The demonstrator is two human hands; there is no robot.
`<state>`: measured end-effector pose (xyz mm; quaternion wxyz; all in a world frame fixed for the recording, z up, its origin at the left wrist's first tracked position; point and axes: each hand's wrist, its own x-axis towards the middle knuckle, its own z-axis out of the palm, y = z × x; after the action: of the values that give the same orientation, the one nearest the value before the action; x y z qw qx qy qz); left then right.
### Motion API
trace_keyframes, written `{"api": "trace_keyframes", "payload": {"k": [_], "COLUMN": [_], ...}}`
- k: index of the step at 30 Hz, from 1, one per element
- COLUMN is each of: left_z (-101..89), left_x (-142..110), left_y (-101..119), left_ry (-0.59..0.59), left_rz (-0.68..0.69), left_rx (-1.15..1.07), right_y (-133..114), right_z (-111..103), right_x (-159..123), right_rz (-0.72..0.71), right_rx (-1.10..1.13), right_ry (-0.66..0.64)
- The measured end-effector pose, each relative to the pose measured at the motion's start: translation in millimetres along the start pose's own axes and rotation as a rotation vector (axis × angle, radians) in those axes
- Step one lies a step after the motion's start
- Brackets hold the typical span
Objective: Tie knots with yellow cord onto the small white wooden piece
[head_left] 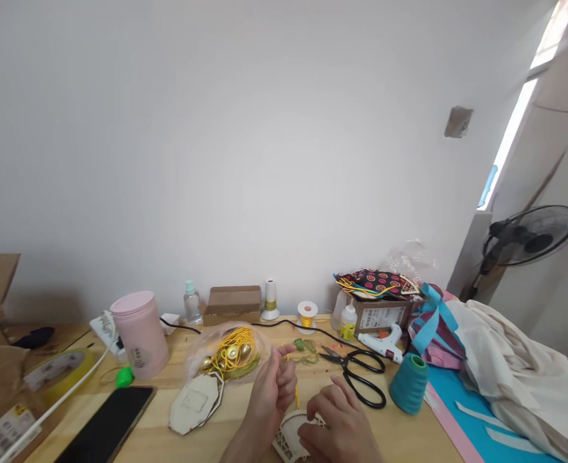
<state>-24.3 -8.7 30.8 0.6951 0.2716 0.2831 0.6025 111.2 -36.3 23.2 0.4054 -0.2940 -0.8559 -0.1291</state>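
My left hand point(270, 393) is raised a little above the wooden table point(235, 424), its fingers pinched on a thin yellow cord point(296, 397) that hangs down toward a white openwork piece point(288, 438). My right hand point(341, 426) lies curled over that white piece and presses it to the table near the front edge. A green knotted cord point(305, 347) lies just beyond my left fingertips. A clear bag of yellow cord and gold bells point(230, 357) sits to the left, beside a flat wooden cut-out point(195, 402).
Black scissors point(358, 373), a teal thread cone point(410, 382), a white glue gun point(384, 344) and a glue bottle point(347, 323) lie to the right. A pink cup point(139, 334), yellow tape roll point(59, 372) and black phone point(107, 427) are on the left. Fabric point(505, 366) covers the right end.
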Motion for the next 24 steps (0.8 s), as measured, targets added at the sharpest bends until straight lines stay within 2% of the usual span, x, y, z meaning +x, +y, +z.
{"api": "trace_keyframes", "payload": {"k": [5, 10, 16, 20, 24], "left_z": [-0.5, 4.9, 2.7, -1.7, 0.2], "left_x": [-1, -12, -21, -20, -25], "left_y": [-10, -10, -3, -2, 0], "left_ry": [-0.08, -0.073, -0.125, -0.171, -0.283], "left_rz": [-0.156, -0.303, -0.494, -0.637, -0.614], "left_rx": [0.212, 0.289, 0.347, 0.342, 0.385], "right_y": [-1, 3, 10, 14, 21], "right_z": [-22, -35, -21, -12, -4], "right_x": [16, 37, 39, 40, 43], "right_rz": [0.124, 0.185, 0.347, 0.39, 0.392], "right_rx": [0.045, 0.096, 0.247, 0.379, 0.533], "right_ry": [-0.168, -0.267, -0.321, -0.354, -0.379]}}
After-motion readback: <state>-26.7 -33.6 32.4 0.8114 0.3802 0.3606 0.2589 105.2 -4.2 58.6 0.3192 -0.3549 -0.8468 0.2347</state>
